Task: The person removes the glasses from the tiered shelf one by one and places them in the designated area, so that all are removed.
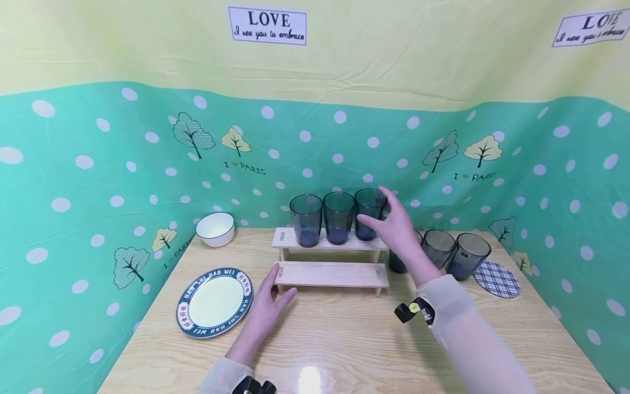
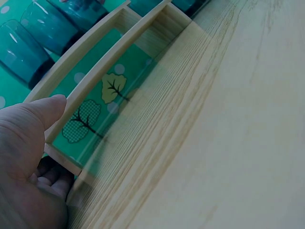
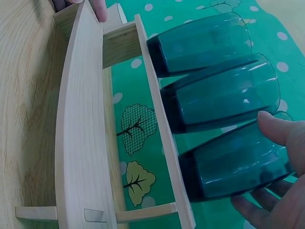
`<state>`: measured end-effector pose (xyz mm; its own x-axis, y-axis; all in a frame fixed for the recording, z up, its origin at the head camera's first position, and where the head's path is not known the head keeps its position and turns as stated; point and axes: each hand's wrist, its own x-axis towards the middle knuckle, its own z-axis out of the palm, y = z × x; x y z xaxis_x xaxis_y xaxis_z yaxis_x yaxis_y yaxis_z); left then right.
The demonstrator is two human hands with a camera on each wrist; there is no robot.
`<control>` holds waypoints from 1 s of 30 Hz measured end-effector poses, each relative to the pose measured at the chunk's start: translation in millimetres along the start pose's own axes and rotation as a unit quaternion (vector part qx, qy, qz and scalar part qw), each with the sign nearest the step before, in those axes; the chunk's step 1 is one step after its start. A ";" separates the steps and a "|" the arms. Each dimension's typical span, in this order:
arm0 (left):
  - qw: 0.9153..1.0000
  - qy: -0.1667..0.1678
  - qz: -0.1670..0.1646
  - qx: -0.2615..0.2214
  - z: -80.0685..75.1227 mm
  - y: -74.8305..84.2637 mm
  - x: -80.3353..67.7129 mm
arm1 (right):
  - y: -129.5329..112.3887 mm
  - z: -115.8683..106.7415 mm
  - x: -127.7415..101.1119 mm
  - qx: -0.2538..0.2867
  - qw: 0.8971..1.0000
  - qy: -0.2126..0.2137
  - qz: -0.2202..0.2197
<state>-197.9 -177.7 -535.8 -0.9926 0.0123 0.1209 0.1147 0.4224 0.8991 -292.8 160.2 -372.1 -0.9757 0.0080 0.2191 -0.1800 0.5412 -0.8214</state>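
Note:
A two-tier wooden rack (image 1: pixel 331 273) stands at the middle of the table. Three dark tinted glasses (image 1: pixel 338 219) are lined up upright along its upper tier. My right hand (image 1: pixel 396 224) holds the rightmost glass (image 1: pixel 366 216), thumb on the near side and fingers round the far side, its base at the upper tier. At the rack's left end, my left hand (image 1: pixel 266 303) grips the lower tier's corner. The left wrist view shows the thumb (image 2: pixel 50 109) over the front edge and the fingers curled by the end leg. The lower tier (image 3: pixel 83 124) bears nothing.
Three more tinted glasses (image 1: pixel 438 249) stand right of the rack, one partly hidden behind my right arm. Beside them lies a round checked mat (image 1: pixel 497 279). A blue-rimmed plate (image 1: pixel 182 303) and a white bowl (image 1: pixel 216 232) are at left. Patterned cloth (image 1: pixel 305 148) hangs behind the table.

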 end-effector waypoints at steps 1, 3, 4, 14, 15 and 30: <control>1.000 0.001 0.002 0.001 0.2 -0.3 0.1 | 0.2 -0.1 -0.5 0.001 1.000 0.002 0.001; 1.000 0.001 0.004 0.003 0.7 -0.9 0.2 | 0.4 -0.1 -1.8 0.003 1.000 0.007 0.003; 1.000 0.000 0.004 0.003 0.8 -1.1 0.1 | 0.4 -0.2 -2.5 0.005 1.000 0.009 0.005; 1.000 -0.001 0.001 0.001 0.1 0.0 -1.0 | 0.5 -5.8 -10.1 0.027 0.999 0.029 0.014; 1.000 -0.002 0.000 0.001 -0.1 0.2 -1.0 | 0.6 -6.7 -11.1 0.029 0.999 0.031 0.014; 1.000 -0.001 0.005 -0.001 -0.3 0.1 -0.2 | -1.1 -24.7 -34.3 0.052 0.998 0.041 0.007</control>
<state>-197.7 -177.9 -535.6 -0.9916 0.0189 0.1280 0.1240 0.4203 0.8989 -256.0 180.1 -365.7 -0.9654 0.0853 0.2464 -0.1832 0.4503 -0.8739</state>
